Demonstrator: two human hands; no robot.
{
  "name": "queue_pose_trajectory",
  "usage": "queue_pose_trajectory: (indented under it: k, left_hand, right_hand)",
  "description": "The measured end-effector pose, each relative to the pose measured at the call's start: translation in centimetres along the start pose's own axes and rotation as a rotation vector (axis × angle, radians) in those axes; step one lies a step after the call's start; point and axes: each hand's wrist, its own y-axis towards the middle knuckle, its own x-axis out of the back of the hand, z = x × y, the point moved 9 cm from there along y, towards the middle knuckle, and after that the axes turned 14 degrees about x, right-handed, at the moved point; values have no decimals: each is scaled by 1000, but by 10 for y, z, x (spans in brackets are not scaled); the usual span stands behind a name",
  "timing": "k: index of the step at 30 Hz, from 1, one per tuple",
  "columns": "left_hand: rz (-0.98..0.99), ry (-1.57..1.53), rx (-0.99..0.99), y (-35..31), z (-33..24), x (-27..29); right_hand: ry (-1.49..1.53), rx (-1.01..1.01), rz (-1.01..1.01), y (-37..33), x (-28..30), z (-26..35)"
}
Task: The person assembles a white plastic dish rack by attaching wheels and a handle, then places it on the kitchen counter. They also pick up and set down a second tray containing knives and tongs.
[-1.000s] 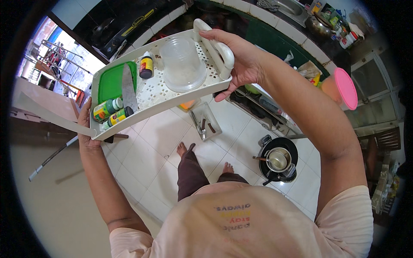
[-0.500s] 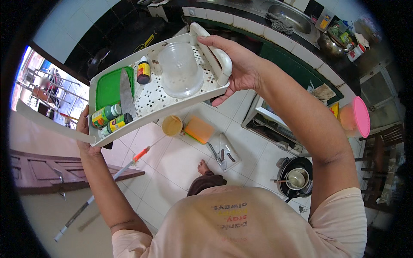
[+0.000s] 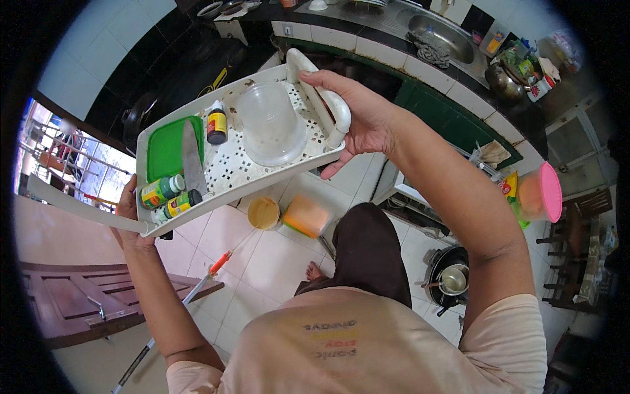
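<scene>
I hold a white plastic tray (image 3: pixel 226 169) with a perforated floor up in front of me. My right hand (image 3: pixel 359 119) is closed round its raised handle on the right, thumb on top. At the left end, my left hand (image 3: pixel 127 209) grips the rim, its fingers partly hidden behind the tray. On the tray lie a green lid-like piece (image 3: pixel 164 152), a knife blade (image 3: pixel 191 161) across its edge, and a clear plastic tub (image 3: pixel 270 134). A small dark bottle (image 3: pixel 216 125) stands between them. Two bottles, one green (image 3: pixel 157 192) and one black-capped (image 3: pixel 176 205), lie at the near left corner.
Below on the tiled floor are a yellowish tub (image 3: pixel 263 213), an orange box (image 3: pixel 307 215) and a long pole (image 3: pixel 190 295). Nested pans (image 3: pixel 453 279) and a pink-lidded container (image 3: pixel 541 192) are to the right. A counter with a sink (image 3: pixel 440 36) runs along the far side.
The tray sits slightly lower in view, still in both hands with its contents in place. My leg has come forward, covering a clear tray and tool on the floor.
</scene>
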Motion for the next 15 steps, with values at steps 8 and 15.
queue_pose_trajectory:
  k: [8,15]
  left_hand:
    - [175,-60,126,53,30,-50]
    - [137,-110,223,166,73,-123]
  right_hand:
    - [59,-107,-20,12,52,-2]
    - [77,-106,-105,51,167,26]
